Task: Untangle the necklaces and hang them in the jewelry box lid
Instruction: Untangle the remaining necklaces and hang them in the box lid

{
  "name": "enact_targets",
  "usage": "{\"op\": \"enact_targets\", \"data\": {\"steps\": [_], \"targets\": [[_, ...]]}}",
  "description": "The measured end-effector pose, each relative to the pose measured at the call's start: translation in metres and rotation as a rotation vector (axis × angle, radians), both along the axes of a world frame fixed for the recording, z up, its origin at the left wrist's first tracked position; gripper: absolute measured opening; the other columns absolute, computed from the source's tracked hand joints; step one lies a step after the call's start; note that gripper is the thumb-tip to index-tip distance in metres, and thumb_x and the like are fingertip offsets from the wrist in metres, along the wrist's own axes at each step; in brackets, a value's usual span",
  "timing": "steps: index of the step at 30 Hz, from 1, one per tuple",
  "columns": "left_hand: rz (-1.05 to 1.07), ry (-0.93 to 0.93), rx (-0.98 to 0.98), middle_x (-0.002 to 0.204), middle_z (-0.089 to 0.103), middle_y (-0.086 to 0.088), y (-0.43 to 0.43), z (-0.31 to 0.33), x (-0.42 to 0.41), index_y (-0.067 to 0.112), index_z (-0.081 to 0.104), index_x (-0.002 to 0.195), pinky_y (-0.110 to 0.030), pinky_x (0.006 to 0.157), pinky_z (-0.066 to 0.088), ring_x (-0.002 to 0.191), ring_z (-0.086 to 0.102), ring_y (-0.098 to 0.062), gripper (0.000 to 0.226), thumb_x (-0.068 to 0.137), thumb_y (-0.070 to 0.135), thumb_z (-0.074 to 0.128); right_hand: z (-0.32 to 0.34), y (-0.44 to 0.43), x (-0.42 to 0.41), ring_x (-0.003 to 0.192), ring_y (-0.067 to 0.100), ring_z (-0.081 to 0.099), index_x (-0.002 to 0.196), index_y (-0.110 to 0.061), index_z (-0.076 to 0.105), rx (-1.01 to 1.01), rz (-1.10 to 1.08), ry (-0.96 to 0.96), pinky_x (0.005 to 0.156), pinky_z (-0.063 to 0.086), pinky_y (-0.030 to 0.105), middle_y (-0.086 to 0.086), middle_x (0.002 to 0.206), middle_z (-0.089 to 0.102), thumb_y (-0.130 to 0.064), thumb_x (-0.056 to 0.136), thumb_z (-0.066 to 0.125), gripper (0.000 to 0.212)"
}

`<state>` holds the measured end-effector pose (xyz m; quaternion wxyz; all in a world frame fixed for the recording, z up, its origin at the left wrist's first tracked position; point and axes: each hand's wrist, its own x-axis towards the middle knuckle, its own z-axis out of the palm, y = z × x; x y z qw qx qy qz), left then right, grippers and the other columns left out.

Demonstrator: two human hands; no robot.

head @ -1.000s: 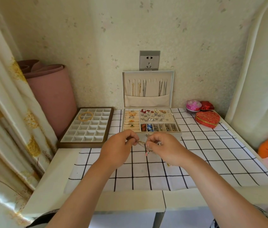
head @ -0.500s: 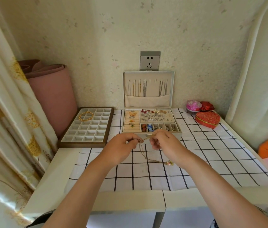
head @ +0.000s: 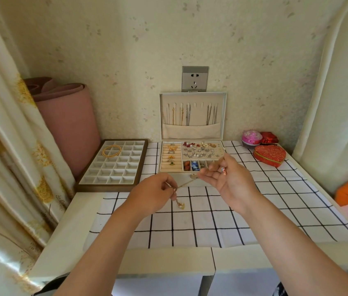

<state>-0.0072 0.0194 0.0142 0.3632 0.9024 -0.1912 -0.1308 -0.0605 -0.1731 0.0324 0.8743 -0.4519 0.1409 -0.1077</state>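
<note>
A thin gold necklace [head: 185,185] with a small pendant [head: 181,205] stretches between my two hands, just in front of the jewelry box. My left hand [head: 156,194] pinches the chain near the pendant, which dangles below my fingers. My right hand [head: 226,176] is raised higher, fingers curled, pinching the chain's other end. The open jewelry box [head: 192,159] stands at the back of the table. Its upright lid [head: 192,99] has several necklaces hanging from hooks above a fabric pocket.
A brown compartment tray [head: 113,164] with gold bangles lies left of the box. A red heart-shaped box [head: 269,155] and a pink round case [head: 251,137] sit at the back right. A checked cloth [head: 211,221] covers the table; curtain hangs at the left.
My hands have moved apart: the right rose up and to the right, the left stayed low. The chain is now drawn out between them, and the pendant hangs under my left hand.
</note>
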Motion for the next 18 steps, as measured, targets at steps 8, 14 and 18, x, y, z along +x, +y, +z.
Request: {"op": "enact_targets", "data": {"steps": [8,14,18], "targets": [[-0.028,-0.115,0.177,0.086,0.070,0.014,0.004,-0.003,-0.001,0.035,0.050,0.094,-0.030,0.070,0.052,0.081,0.061,-0.007,0.016,0.094,0.018,0.052,-0.007,-0.003,-0.001,0.045,0.010,0.030,0.074,-0.014,0.045,-0.715,-0.018,0.064,0.047,0.022,0.026,0.001,0.063,0.042,-0.035,0.105,0.038,0.038],[-0.069,-0.230,0.223,0.086,0.070,0.012,0.000,-0.006,-0.001,0.033,0.048,0.091,-0.030,0.066,0.055,0.076,0.062,-0.008,0.014,0.095,0.022,0.054,-0.021,0.006,-0.008,0.076,0.013,0.063,0.093,-0.024,0.054,-1.417,0.240,0.130,0.067,0.048,0.031,-0.005,0.081,0.065,-0.043,0.090,0.065,0.022],[-0.072,-0.242,0.186,0.084,0.070,0.011,-0.001,-0.010,0.000,0.033,0.052,0.100,-0.028,0.065,0.054,0.073,0.062,-0.005,0.010,0.098,0.023,0.053,-0.024,0.010,-0.006,0.078,0.005,0.060,0.123,-0.039,0.052,-1.557,0.326,0.206,0.066,0.046,0.026,-0.014,0.081,0.056,-0.045,0.084,0.072,0.044]]}}
